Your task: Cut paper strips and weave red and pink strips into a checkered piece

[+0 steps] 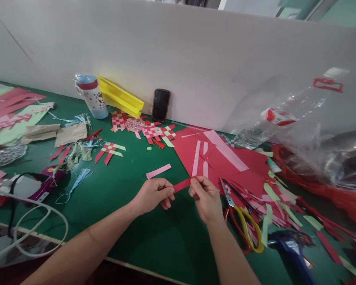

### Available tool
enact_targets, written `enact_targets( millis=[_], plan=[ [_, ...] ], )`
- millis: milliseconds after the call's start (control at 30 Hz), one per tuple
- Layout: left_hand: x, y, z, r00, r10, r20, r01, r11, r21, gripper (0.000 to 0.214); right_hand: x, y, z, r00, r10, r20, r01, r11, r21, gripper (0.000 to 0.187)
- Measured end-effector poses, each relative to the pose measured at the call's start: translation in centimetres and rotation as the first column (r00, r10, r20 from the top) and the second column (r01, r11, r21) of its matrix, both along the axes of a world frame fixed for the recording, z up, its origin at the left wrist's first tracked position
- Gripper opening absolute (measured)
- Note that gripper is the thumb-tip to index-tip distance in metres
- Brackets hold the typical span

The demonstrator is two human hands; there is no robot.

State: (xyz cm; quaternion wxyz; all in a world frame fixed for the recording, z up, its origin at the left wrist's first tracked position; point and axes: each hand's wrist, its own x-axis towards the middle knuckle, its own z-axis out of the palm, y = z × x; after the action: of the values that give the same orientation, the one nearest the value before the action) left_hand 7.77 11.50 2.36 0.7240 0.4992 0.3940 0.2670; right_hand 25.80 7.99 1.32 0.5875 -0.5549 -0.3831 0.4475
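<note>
A short red paper strip (182, 185) is stretched between my two hands above the green table. My left hand (154, 194) pinches its left end between thumb and fingers. At the other end, my right hand (205, 198) pinches the strip near the edge of the red paper sheets (190, 152). A loose pink paper strip (158, 171) lies just beyond my left hand. Scissors (246, 225) with red and yellow handles rest to the right of my right hand, blades pointing away. Woven paper pieces (109, 150) in pink, red and pale green lie farther left.
Paper scraps (273, 209) pile up on the right, beside a blue-handled tool (293, 249) and a large plastic bottle (284, 111). Along the wall stand a phone (161, 105), a yellow folded piece (118, 97) and a flask (91, 97). Tassels (77, 182) and a white cable (47, 209) lie left.
</note>
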Motion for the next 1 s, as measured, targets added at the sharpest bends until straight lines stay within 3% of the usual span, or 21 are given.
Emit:
enact_targets(
  millis=[233, 433, 567, 667, 767, 833, 867, 1000],
  plan=[
    [0.0, -0.1, 0.0, 0.994, -0.034, -0.104, 0.042, 0.996, 0.084, 0.03, 0.5, 0.3, -0.6, 0.995, -0.052, 0.086, 0.048, 0.998, 0.049, 0.03],
    [-0.6, 0.4, 0.5, 0.964, -0.017, -0.264, 0.073, 0.977, 0.203, 0.024, 1.6, 0.3, -0.7, 0.915, -0.093, 0.392, 0.085, 0.996, 0.039, 0.028],
    [-2.0, 1.8, 1.0, 0.894, 0.175, -0.413, 0.0, 0.92, 0.391, 0.023, 3.3, 1.0, -0.4, 0.759, -0.207, 0.617, 0.17, 0.978, 0.119, 0.031],
    [-3.1, 2.9, 0.9, 0.779, 0.348, -0.522, -0.012, 0.84, 0.542, 0.02, 3.8, 1.4, -1.1, 0.657, -0.191, 0.729, 0.127, 0.982, 0.142, 0.032],
    [-3.7, 3.7, 0.3, 0.683, 0.437, -0.585, 0.046, 0.773, 0.632, 0.018, 3.8, 1.4, -2.3, 0.432, -0.09, 0.898, 0.07, 0.995, 0.066, 0.039],
    [-3.9, 4.0, -0.3, 0.653, 0.451, -0.609, 0.108, 0.741, 0.663, 0.019, 3.7, 1.3, -2.9, 0.265, -0.024, 0.964, 0.062, 0.998, 0.008, 0.038],
    [-4.0, 4.2, -0.6, 0.641, 0.455, -0.618, 0.133, 0.727, 0.673, 0.019, 3.7, 1.2, -3.0, 0.218, -0.01, 0.976, 0.063, 0.998, -0.004, 0.036],
    [-4.1, 4.3, -1.5, 0.593, 0.507, -0.626, 0.161, 0.687, 0.709, 0.026, 3.5, 1.1, -2.9, 0.139, -0.019, 0.99, 0.051, 0.999, 0.012, 0.026]
  ],
)
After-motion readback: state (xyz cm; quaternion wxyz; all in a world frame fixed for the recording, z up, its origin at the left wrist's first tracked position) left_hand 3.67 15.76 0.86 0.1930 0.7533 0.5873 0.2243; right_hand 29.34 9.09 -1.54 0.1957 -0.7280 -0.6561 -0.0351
